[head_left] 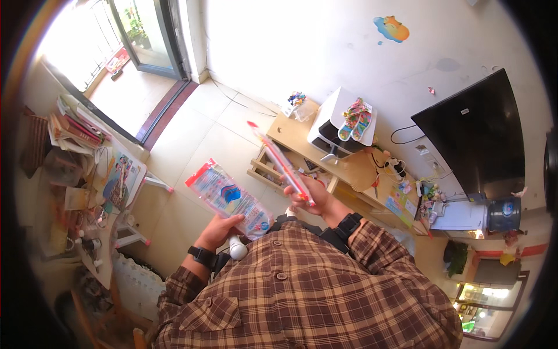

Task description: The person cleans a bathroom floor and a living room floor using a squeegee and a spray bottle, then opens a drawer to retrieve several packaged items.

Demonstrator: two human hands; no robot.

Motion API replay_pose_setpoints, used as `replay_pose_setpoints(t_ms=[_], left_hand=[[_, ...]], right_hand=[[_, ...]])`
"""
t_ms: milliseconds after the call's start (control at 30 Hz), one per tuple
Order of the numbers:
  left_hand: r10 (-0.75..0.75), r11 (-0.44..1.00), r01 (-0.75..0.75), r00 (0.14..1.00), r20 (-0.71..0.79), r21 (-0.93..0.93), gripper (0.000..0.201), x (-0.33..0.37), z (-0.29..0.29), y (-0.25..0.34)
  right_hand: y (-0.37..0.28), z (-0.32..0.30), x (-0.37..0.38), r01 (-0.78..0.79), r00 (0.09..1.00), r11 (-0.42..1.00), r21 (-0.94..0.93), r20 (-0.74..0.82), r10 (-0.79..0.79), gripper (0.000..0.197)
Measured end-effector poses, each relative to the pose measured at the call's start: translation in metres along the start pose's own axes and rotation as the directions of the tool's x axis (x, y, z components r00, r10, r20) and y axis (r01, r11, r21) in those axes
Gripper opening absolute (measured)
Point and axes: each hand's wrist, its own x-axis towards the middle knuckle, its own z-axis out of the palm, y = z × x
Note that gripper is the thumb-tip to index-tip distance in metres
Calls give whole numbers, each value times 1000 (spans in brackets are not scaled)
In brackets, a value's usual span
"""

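Note:
My left hand is closed on the lower end of a flat clear plastic packet. The packet has a red top edge and a blue print, and tilts up to the left. In my right hand is a long, narrow clear packet with red ends, seen nearly edge-on; what is inside it I cannot make out. The two packets are apart, held in front of my chest. Just beyond my right hand is an open wooden drawer with small things in it.
A wooden cabinet along the wall bears a white printer with colourful slippers on top. A black television hangs at right. On the left, a cluttered desk stands near an open glass door.

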Motion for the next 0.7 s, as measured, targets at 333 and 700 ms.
replay_pose_setpoints(t_ms=[333,700], left_hand=[[2,998,-2,1000,-6,66,37,4,-8,-2],[-21,999,22,1000,-11,38,35,-3,-4,5]], right_hand=[[0,-15,-19,-68,964,878,475,257,-65,38],[-3,-10,-24,-110,896,926,360,438,-64,42]])
